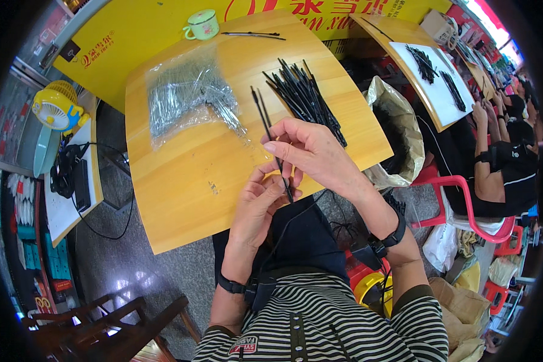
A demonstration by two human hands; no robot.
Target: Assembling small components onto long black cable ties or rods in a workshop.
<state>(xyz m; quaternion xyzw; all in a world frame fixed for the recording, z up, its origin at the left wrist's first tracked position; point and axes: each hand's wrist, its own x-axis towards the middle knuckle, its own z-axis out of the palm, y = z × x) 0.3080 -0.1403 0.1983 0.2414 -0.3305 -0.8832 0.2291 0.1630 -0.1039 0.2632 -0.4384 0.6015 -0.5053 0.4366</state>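
Note:
Both of my hands meet over the table's near edge around a pair of thin black sticks [263, 111] that point up and away from me. My left hand [253, 205] pinches them near their lower end. Higher up, the thumb and fingers of my right hand [314, 151] close on the same sticks. A pile of similar black sticks [304, 96] lies just beyond my right hand. To its left is a clear plastic bag [163, 120] full of thin silvery wires [226, 111], some poking out at its right side. What the ends between my fingertips look like is partly hidden.
The wooden table [169, 205] has a pale green cup [203, 25] and a few dark sticks [253, 35] at its far edge. A large sack [407, 145] stands to the right, near a red chair [464, 199] and a seated co-worker [504, 169]. A yellow fan [57, 108] is left.

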